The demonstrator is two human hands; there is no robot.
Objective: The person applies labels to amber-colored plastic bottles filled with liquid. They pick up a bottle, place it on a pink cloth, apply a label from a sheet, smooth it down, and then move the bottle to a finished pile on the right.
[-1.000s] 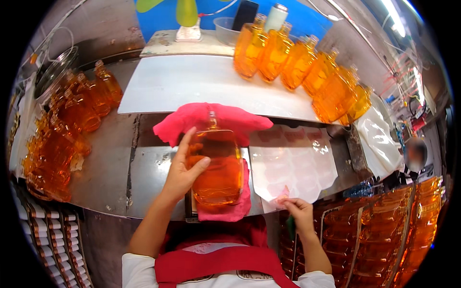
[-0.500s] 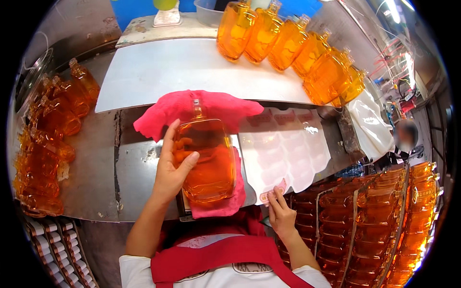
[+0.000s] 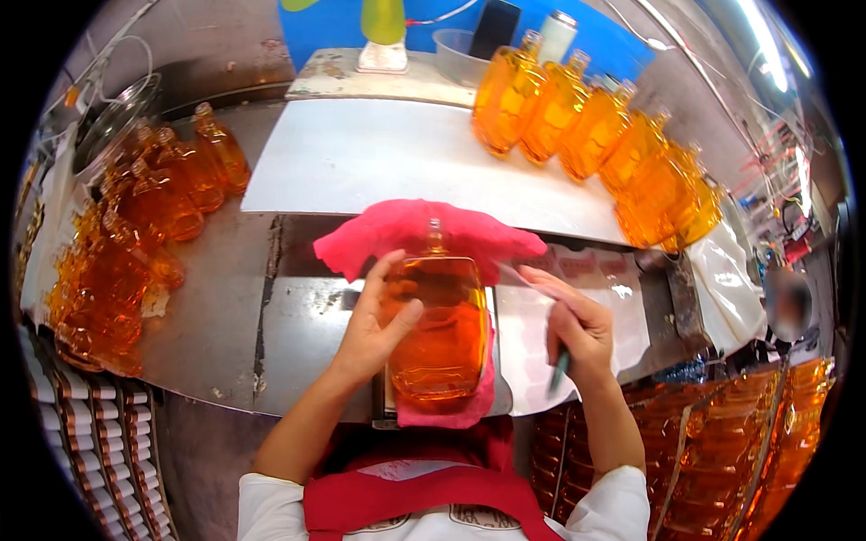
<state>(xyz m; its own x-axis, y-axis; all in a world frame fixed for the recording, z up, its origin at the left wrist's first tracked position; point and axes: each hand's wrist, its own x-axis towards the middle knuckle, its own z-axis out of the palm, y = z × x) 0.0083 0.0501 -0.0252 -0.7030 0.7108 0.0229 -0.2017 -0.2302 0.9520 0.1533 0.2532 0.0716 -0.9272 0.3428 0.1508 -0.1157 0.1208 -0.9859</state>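
Observation:
A flat glass bottle point(image 3: 437, 329) of orange liquid lies neck away from me on a pink cloth point(image 3: 383, 230). My left hand point(image 3: 368, 326) grips its left side, thumb over the front and fingers along the edge. To the right of the bottle, my right hand point(image 3: 585, 332) is raised over the label sheet point(image 3: 525, 347). Between its fingertips is a thin, pale pink label point(image 3: 541, 285), blurred, its tip near the bottle's upper right. A dark green, slim tool point(image 3: 559, 372) sticks out below the same hand; its kind cannot be made out.
Several orange bottles point(image 3: 591, 131) stand along the white board point(image 3: 361, 149) at back right. More bottles point(image 3: 153, 207) crowd the table's left end. Crated bottles point(image 3: 722, 442) fill the lower right. A small green fan point(image 3: 383, 32) and a clear tub point(image 3: 458, 59) stand behind.
My right hand has lifted the label off the sheet's near corner and carried it up and left toward the bottle. My left hand keeps its hold. The view has shifted.

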